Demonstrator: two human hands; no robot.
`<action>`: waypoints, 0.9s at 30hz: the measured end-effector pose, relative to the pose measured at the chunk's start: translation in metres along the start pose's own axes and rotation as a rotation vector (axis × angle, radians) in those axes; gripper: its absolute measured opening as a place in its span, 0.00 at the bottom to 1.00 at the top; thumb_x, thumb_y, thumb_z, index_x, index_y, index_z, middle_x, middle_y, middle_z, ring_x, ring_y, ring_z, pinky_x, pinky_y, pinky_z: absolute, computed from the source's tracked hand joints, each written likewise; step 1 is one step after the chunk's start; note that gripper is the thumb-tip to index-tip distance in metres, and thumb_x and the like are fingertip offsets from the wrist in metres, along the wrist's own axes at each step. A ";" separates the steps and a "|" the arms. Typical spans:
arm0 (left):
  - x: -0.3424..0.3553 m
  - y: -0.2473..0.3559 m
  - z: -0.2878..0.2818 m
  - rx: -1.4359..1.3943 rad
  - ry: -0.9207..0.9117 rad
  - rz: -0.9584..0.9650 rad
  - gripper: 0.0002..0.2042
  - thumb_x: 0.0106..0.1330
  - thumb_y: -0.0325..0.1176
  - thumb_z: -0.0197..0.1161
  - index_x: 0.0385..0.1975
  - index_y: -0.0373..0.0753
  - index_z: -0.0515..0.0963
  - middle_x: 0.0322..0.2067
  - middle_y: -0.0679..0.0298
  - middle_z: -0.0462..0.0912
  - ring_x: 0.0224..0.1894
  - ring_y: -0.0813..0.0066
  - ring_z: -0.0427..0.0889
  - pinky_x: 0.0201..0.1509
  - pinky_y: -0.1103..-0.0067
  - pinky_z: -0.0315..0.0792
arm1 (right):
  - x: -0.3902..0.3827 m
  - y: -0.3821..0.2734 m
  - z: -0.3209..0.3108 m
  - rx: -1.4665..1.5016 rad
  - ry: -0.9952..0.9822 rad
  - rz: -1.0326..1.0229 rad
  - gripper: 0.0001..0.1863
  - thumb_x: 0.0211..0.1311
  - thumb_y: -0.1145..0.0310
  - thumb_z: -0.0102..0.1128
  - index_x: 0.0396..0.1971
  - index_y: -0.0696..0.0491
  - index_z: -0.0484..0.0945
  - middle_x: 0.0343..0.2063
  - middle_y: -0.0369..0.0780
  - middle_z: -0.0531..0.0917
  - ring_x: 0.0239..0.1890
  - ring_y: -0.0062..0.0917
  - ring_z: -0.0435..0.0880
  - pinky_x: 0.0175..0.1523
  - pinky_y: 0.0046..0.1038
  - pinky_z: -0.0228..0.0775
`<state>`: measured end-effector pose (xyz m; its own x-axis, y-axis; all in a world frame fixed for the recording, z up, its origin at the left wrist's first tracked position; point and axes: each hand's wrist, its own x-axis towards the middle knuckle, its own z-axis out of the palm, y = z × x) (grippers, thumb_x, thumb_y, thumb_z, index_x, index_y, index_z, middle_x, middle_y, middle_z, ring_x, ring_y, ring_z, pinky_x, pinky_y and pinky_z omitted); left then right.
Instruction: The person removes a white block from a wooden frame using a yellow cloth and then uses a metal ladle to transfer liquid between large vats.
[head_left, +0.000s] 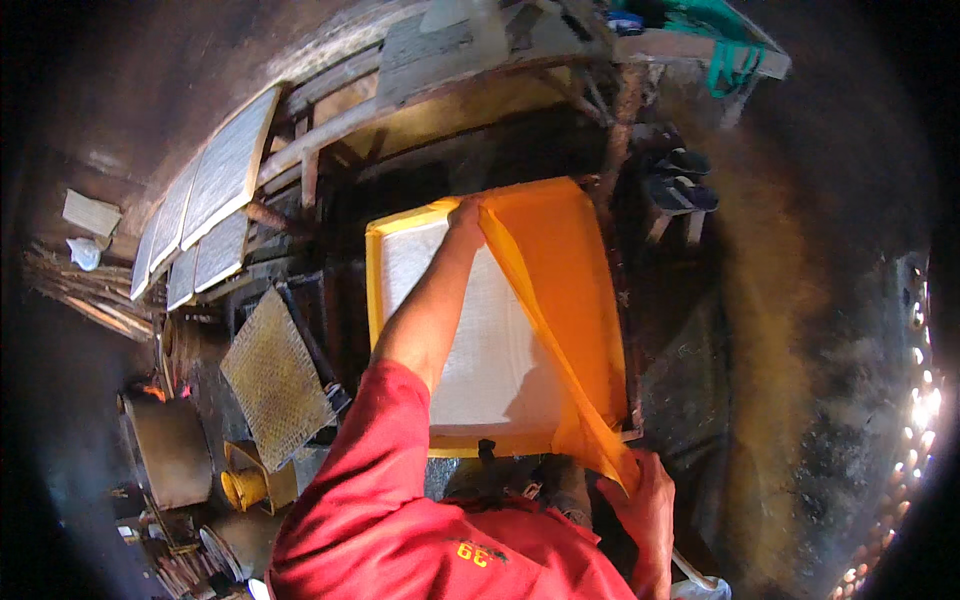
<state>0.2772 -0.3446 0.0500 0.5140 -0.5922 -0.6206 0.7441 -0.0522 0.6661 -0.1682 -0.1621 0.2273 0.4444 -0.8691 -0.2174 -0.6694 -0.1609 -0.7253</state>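
Observation:
A square frame (373, 290) lined with yellow-orange cloth stands in front of me, and a smooth white slab (470, 350) fills it. Orange cloth (565, 270) covers the right part of the slab, its loose edge running slantwise from the far side to the near right corner. At the far edge my left hand (466, 217) is closed on the cloth, the arm reaching across the white surface. Beyond the near right corner, my right hand (648, 490) grips the other end of that edge, which is pulled taut between both hands. Some fingers are hidden.
Several framed grey panels (225, 165) lean along a wooden rack (340, 125) at the far left. A woven mat (278, 375) lies left of the frame, with a yellow container (243, 488) nearer me. Sandals (682, 193) rest on a stool at the right. Sticks (95, 290) lie at far left.

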 end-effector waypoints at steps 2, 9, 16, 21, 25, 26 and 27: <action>0.021 0.000 0.050 0.908 -0.151 0.709 0.19 0.52 0.41 0.59 0.41 0.37 0.72 0.40 0.59 0.77 0.43 0.65 0.76 0.43 0.69 0.71 | -0.008 0.025 -0.021 -0.109 -0.009 0.096 0.16 0.40 0.72 0.63 0.31 0.59 0.72 0.24 0.47 0.75 0.28 0.45 0.75 0.33 0.37 0.66; -0.048 -0.063 0.343 0.659 -0.632 0.171 0.18 0.53 0.24 0.57 0.46 0.38 0.69 0.43 0.60 0.72 0.46 0.69 0.70 0.48 0.73 0.67 | -0.083 0.114 -0.169 0.041 0.416 0.492 0.07 0.45 0.75 0.59 0.20 0.61 0.71 0.16 0.36 0.68 0.23 0.20 0.67 0.25 0.26 0.59; -0.081 -0.163 0.375 0.612 -0.274 0.259 0.16 0.60 0.44 0.51 0.41 0.39 0.70 0.38 0.58 0.75 0.45 0.68 0.72 0.40 0.71 0.70 | -0.041 0.244 -0.177 0.008 0.624 0.279 0.04 0.50 0.81 0.53 0.28 0.59 0.72 0.24 0.35 0.74 0.28 0.17 0.70 0.33 0.21 0.65; -0.037 -0.234 0.229 1.007 -0.279 0.347 0.28 0.55 0.39 0.56 0.55 0.34 0.61 0.52 0.50 0.68 0.54 0.57 0.68 0.52 0.68 0.65 | 0.034 0.280 -0.015 -0.077 0.389 0.376 0.09 0.49 0.73 0.57 0.31 0.61 0.76 0.24 0.48 0.80 0.27 0.34 0.79 0.34 0.32 0.69; -0.157 -0.262 0.112 0.579 -0.641 0.030 0.16 0.53 0.41 0.57 0.35 0.38 0.65 0.32 0.65 0.67 0.36 0.74 0.69 0.34 0.77 0.65 | 0.018 0.333 0.153 0.009 0.222 0.474 0.12 0.50 0.61 0.59 0.28 0.56 0.76 0.22 0.41 0.79 0.25 0.33 0.77 0.33 0.33 0.69; -0.204 -0.251 0.087 0.504 -0.778 -0.105 0.12 0.53 0.42 0.56 0.28 0.39 0.68 0.25 0.70 0.68 0.30 0.79 0.70 0.27 0.79 0.65 | 0.011 0.330 0.183 0.121 0.147 0.503 0.13 0.51 0.61 0.59 0.29 0.55 0.76 0.23 0.41 0.79 0.26 0.33 0.77 0.34 0.34 0.70; -0.234 -0.245 0.063 0.572 -0.998 -0.076 0.13 0.56 0.45 0.55 0.27 0.42 0.69 0.24 0.73 0.69 0.28 0.85 0.69 0.26 0.83 0.63 | 0.004 0.323 0.209 0.266 0.065 0.528 0.13 0.51 0.60 0.58 0.31 0.54 0.75 0.24 0.40 0.79 0.27 0.33 0.77 0.35 0.34 0.70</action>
<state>-0.0522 -0.2435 0.0583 -0.2806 -0.9310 -0.2336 0.3251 -0.3211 0.8895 -0.2578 -0.1196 -0.1444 0.0489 -0.8281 -0.5585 -0.6143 0.4160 -0.6705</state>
